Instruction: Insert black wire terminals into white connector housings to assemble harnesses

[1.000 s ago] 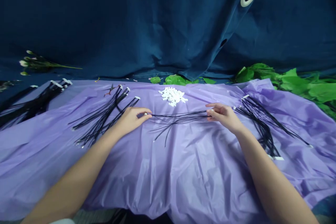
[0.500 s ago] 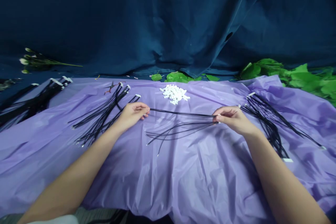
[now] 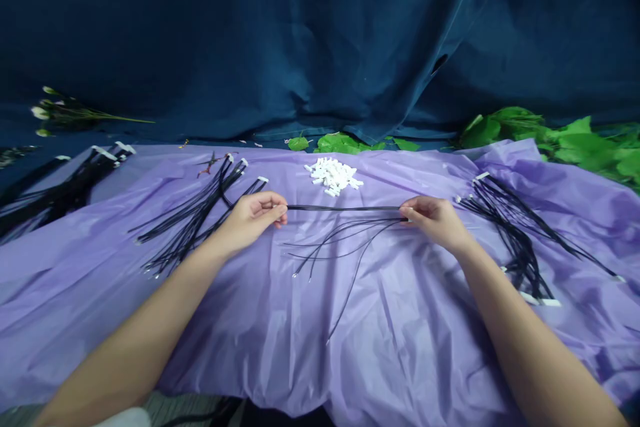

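A black wire harness [image 3: 345, 209] is stretched level between my two hands above the purple sheet. My left hand [image 3: 257, 212] pinches the left end of several of its wires. At the other end my right hand [image 3: 430, 217] is closed on the harness, its fingers covering most of the connector there. Several loose wires [image 3: 325, 240] fan out left and down from the right hand, with small bright tips. Beyond the hands lies a heap of white connector housings [image 3: 333, 175].
Black wire bundles [image 3: 195, 213] lie beside my left forearm, more [image 3: 65, 187] at the far left, others [image 3: 515, 247] on the right. Small red-handled scissors [image 3: 209, 163] lie behind. Green leaves [image 3: 580, 143] and a dark blue curtain [image 3: 250, 47] border the purple sheet [image 3: 300, 353].
My right hand has moved slightly left and up. The loose wires hang more spread out, one now reaching further down toward me. Both hands keep hold of the harness.
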A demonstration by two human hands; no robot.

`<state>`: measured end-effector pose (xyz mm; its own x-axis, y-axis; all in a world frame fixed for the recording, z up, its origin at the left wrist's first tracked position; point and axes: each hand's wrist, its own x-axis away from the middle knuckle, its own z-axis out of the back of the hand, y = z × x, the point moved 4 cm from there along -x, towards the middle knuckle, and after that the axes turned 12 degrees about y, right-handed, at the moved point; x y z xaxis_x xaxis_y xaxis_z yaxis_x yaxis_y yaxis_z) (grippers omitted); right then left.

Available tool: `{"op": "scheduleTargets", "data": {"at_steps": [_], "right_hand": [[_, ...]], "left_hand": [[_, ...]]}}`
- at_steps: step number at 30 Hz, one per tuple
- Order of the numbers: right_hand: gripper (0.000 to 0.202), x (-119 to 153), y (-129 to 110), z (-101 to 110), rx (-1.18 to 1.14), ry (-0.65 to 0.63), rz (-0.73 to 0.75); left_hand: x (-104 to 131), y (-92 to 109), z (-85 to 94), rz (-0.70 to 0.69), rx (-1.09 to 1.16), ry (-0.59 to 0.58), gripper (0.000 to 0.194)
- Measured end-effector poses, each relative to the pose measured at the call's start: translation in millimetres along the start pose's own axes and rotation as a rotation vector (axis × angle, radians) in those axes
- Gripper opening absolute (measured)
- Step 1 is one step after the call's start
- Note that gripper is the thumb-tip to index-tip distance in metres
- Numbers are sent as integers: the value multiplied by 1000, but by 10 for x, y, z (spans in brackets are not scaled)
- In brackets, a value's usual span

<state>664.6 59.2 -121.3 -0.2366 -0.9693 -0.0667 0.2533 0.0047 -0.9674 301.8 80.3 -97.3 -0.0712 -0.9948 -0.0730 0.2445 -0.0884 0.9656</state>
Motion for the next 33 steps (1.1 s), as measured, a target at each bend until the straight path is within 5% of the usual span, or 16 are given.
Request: {"op": "scheduleTargets", "data": {"at_steps": [13,19,28,33], "right_hand": [[26,96,-72,29,-204,-218,-116],[25,106,-57,20,-213,-256,-141],[32,166,-110,-92,-96,-312,-118],[25,125,-57,-56,186,-307,57]], "left_hand": [[-126,-240,47,231,121,60,35],[-79,-174,15,207,141,45,29],[-85,-149,-62,139,199,177,19],[-29,-118,-63,257,407,-10,18]]}}
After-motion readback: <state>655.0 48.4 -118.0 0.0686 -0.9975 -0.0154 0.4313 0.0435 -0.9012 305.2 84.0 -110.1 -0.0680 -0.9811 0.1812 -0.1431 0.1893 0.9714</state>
